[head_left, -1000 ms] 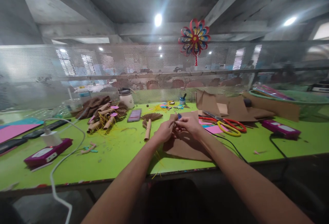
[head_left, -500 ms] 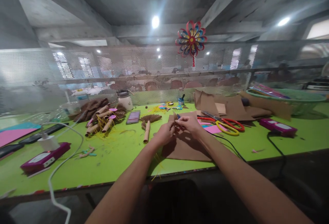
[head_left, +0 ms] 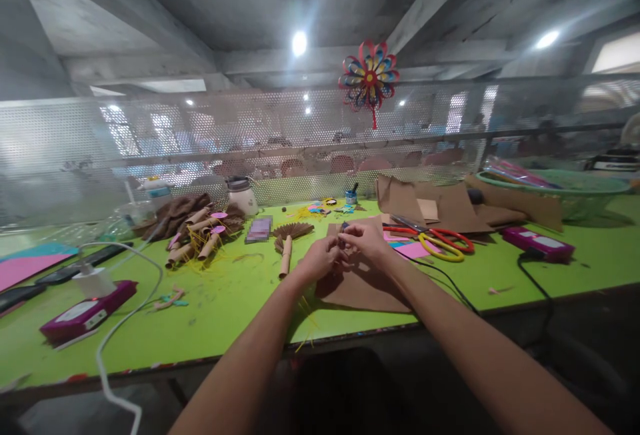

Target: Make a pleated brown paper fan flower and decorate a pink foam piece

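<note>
My left hand [head_left: 324, 258] and my right hand [head_left: 367, 243] meet over a brown paper sheet [head_left: 367, 295], fingers curled and pinched together. Between them is a small piece of folded brown paper, mostly hidden by the fingers. A small dark blue tip [head_left: 344, 226] shows just above the fingertips; I cannot tell what it belongs to. To the left lies a pleated brown paper fan [head_left: 295, 229] beside a rolled brown paper tube [head_left: 285, 258]. Red and yellow scissors [head_left: 440, 246] rest to the right of my right hand, by pink paper [head_left: 419, 250].
Brown tubes with yellow strands [head_left: 203, 232] are piled at left, near a lidded jar [head_left: 243, 196]. Purple power strips [head_left: 89, 310] with cables stand on both sides. Brown cardboard pieces [head_left: 450, 208] and a green basket [head_left: 585, 185] lie at right. A mesh screen [head_left: 280, 135] backs the table.
My fingers have closed further around the folded brown paper, which showed above them before and is now mostly covered. The right hand has shifted slightly left. The view has moved slightly.
</note>
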`<state>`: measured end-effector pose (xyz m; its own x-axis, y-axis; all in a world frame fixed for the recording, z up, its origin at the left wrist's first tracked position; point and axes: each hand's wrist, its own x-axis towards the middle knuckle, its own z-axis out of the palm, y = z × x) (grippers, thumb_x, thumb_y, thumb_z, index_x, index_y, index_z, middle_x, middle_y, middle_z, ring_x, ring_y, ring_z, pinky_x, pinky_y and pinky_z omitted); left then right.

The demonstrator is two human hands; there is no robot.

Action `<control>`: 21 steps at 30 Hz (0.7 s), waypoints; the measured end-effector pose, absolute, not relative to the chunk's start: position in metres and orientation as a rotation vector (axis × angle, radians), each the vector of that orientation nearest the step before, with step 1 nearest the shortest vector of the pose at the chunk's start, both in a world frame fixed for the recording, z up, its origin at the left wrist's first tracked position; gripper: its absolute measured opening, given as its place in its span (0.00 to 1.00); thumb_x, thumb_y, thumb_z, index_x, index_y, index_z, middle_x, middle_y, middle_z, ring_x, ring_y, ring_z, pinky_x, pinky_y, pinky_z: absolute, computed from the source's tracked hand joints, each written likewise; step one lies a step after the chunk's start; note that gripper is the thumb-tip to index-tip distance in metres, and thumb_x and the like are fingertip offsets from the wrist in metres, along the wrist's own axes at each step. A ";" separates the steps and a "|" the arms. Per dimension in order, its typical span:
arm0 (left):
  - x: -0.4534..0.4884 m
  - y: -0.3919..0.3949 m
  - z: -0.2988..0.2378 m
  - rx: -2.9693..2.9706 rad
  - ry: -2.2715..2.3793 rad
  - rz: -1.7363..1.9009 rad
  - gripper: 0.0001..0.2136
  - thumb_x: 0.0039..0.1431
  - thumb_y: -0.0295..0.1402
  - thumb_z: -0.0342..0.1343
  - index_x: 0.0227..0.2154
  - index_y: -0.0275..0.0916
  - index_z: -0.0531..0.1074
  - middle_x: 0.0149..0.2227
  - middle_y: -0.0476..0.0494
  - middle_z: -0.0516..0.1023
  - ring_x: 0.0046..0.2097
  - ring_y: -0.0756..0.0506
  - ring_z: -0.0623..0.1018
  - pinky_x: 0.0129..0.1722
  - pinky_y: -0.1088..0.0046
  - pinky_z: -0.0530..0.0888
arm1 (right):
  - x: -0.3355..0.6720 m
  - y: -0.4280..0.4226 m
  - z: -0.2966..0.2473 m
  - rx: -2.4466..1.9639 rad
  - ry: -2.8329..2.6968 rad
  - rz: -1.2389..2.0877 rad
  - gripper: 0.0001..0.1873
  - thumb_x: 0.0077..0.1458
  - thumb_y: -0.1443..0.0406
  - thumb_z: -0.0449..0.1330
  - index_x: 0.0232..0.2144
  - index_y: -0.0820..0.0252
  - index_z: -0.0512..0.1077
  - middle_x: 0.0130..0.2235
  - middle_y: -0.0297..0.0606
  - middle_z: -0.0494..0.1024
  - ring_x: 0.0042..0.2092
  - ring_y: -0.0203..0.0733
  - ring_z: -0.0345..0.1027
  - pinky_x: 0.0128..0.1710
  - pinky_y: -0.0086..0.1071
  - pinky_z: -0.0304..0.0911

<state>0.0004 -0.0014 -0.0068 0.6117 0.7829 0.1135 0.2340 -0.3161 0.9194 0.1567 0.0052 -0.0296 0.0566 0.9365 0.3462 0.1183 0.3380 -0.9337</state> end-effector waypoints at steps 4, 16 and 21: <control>0.000 -0.005 -0.002 1.778 0.755 0.711 0.09 0.53 0.22 0.43 0.32 0.34 0.69 0.24 0.46 0.75 0.25 0.51 0.75 0.27 0.76 0.71 | 0.155 -0.006 -0.022 -0.978 -1.388 1.094 0.17 0.40 0.54 0.65 0.24 0.63 0.73 0.24 0.34 0.72 0.24 0.31 0.60 0.25 0.28 0.56; -0.002 0.003 -0.010 1.530 0.648 0.808 0.12 0.54 0.39 0.54 0.28 0.32 0.70 0.24 0.44 0.75 0.26 0.51 0.75 0.27 0.77 0.69 | 0.153 -0.010 -0.020 -0.770 -1.334 1.003 0.12 0.40 0.59 0.67 0.24 0.63 0.73 0.22 0.31 0.70 0.25 0.31 0.58 0.28 0.29 0.55; -0.003 0.002 -0.009 1.486 0.650 0.837 0.13 0.54 0.39 0.56 0.26 0.31 0.69 0.23 0.43 0.75 0.24 0.52 0.74 0.24 0.79 0.66 | 0.145 -0.018 -0.012 -0.794 -1.270 0.974 0.13 0.37 0.59 0.68 0.21 0.63 0.73 0.20 0.31 0.69 0.24 0.32 0.59 0.27 0.30 0.54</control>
<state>-0.0028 0.0024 -0.0094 0.5780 0.8068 0.1221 -0.0807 -0.0924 0.9924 0.1454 -0.0181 -0.0120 0.0257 0.9161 0.4000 -0.1486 0.3992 -0.9047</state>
